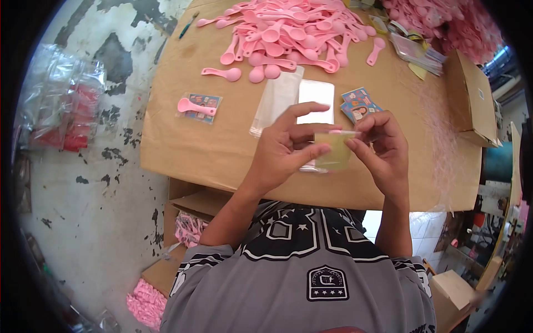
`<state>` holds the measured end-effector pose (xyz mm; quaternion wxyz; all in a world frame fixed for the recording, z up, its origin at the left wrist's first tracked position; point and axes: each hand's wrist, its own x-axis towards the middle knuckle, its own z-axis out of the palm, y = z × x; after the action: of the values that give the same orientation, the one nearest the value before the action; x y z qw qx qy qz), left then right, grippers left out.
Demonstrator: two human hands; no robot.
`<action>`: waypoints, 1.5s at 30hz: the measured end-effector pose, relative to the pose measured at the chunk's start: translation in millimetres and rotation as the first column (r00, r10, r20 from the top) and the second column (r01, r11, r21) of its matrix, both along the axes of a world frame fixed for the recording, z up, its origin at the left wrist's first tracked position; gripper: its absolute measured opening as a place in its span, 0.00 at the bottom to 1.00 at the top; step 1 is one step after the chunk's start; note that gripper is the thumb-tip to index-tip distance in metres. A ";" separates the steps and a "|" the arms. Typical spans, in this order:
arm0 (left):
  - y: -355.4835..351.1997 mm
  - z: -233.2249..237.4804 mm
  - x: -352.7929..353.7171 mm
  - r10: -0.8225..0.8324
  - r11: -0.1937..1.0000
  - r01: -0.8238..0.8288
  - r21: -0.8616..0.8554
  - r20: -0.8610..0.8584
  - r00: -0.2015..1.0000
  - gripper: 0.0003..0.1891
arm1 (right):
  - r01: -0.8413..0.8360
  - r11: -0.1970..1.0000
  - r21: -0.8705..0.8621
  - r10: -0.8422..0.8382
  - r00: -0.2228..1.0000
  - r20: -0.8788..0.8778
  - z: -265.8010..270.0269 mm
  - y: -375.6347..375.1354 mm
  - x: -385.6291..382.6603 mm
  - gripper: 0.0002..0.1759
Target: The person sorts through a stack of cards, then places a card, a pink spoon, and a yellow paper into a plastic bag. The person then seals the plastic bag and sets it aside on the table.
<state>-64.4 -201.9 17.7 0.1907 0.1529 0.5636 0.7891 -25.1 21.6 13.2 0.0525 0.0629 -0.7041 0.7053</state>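
My left hand pinches the left side of a small clear bag with a yellow-green card face in it. My right hand holds the bag's upper right corner between thumb and fingers. A bit of pink shows at the bag's top edge. Behind my hands lie a stack of clear bags and a white rectangle. Blue printed cards sit just beyond my right hand. To the left, a pink spoon rests on a packet with a blue card.
A large heap of pink spoons covers the table's far side. A pen lies at the far left. At the right stand a cardboard box and bundled packets. Clear and red plastic bags hang or lie at the left.
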 end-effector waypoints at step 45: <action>-73.2 -21.5 -63.0 0.259 0.666 -0.192 -0.720 -0.018 0.966 0.14 | 0.606 0.671 0.427 -0.585 0.787 -0.199 -33.7 48.6 -26.0 0.13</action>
<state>-127.5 -275.2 -3.8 0.1599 -0.0385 0.8317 0.5303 -51.1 70.2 -20.5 0.2784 -0.1436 -0.8333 0.4556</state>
